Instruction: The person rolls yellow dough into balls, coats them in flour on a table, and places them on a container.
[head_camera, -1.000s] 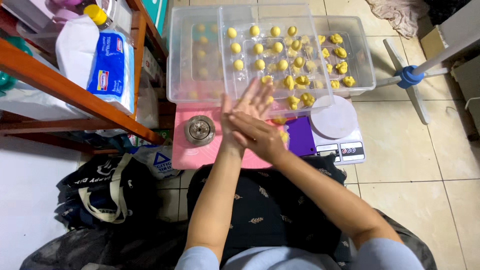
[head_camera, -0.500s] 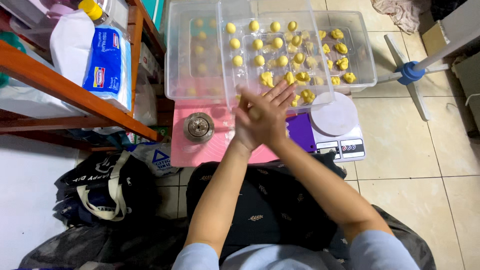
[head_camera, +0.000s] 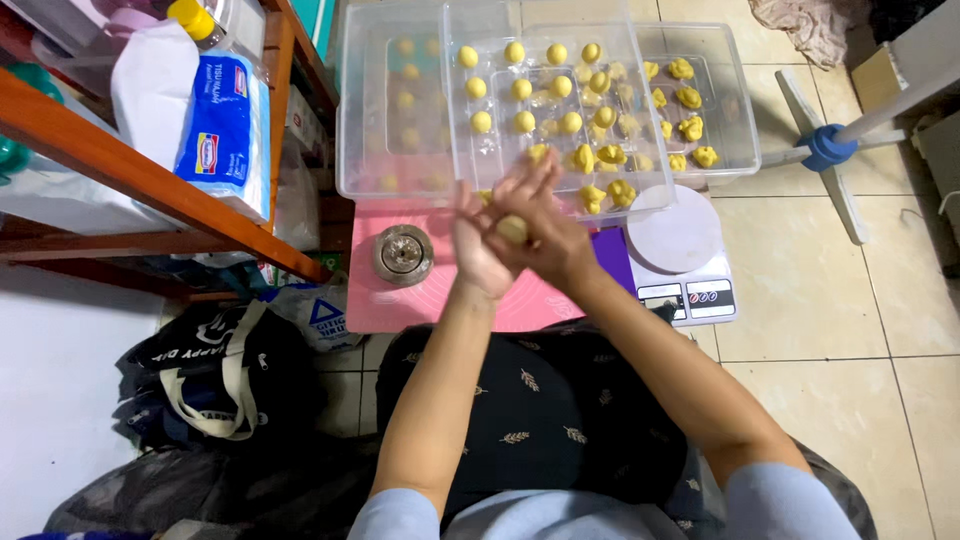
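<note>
1. Dough ball (head_camera: 513, 230), one small pale yellow lump, sits pressed between the two palms, above the pink mat (head_camera: 420, 300) and just in front of the clear trays.
2. Two hands are in view: the left hand (head_camera: 478, 250) lies under the lump with its fingers (head_camera: 467, 205) held together and pointing away from the body; the right hand (head_camera: 545, 225) lies across on top, its fingers (head_camera: 530, 175) straight and close together. Neither pinches; the lump is held flat between the palms.
3. Two clear plastic trays with raised walls rest on the floor ahead, and one clear lid lies across them.
4. Left tray (head_camera: 350, 120): it holds round yellow balls in rows, blurred through the plastic, so an exact count cannot be told.
5. Clear lid (head_camera: 452, 60): eleven smooth round balls (head_camera: 521, 89) sit on it in three rows, with rough yellow lumps along its near edge.
6. Right tray (head_camera: 745, 110): rough, unshaped yellow lumps (head_camera: 688, 98), roughly a dozen or more, partly seen through the lid.
7. One round metal mould (head_camera: 402, 254) rests on the pink mat, left of the hands.
8. One white kitchen scale (head_camera: 680, 250) with a round platter stands right of the hands, touching a purple board (head_camera: 612, 262).
9. One wooden shelf (head_camera: 150, 180) at left carries a blue-and-white packet (head_camera: 222, 120).
10. One black bag (head_camera: 200, 380) lies on the floor beneath it.
</note>
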